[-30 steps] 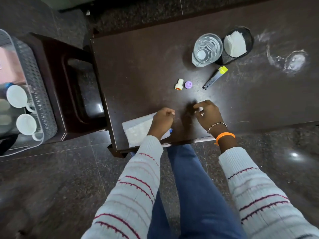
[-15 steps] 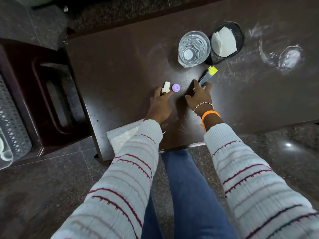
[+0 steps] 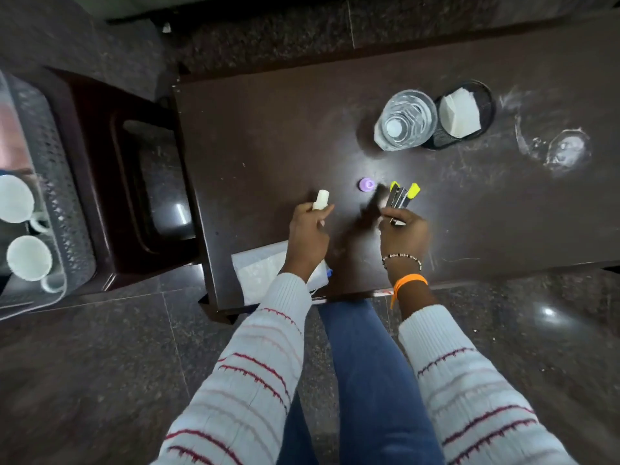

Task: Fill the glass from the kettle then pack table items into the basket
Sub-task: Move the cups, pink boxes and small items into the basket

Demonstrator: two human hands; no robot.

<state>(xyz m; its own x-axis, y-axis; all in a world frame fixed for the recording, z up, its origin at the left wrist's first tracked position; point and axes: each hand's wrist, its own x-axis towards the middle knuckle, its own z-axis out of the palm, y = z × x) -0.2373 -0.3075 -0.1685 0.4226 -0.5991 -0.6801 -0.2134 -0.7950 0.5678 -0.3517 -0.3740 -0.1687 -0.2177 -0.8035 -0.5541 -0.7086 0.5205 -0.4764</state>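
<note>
Dark brown table (image 3: 268,135), top scuffed and streaked with pale marks; no brand, label or writing can be read on any item. Landmark: the glass (image 3: 406,120), filled with water, standing toward the far side of the table. Touching the glass on its right, a black mesh cup (image 3: 483,95) holding folded white paper. Further right of the glass, a wet ring (image 3: 567,152) on the surface. Nearer the person than the glass, a small purple cap (image 3: 366,184) lies alone on the wood. Just right of that cap, the right hand (image 3: 404,236) has its fingers closed around a metal stapler with yellow-green tips (image 3: 401,198), its image blurred. Left of the cap, the left hand (image 3: 307,234) pinches a short cream tube (image 3: 321,199) between thumb and fingers. At the near edge of the table, under the left wrist, a white sheet (image 3: 261,270) lies partly over the rim. The broad stretch of table left of the glass carries nothing. Well left of the glass, beyond a dark stool (image 3: 100,162), the grey perforated basket (image 3: 63,182) holds two white cups (image 3: 28,258). Striped white sleeves and blue trousers fill the foreground.
</note>
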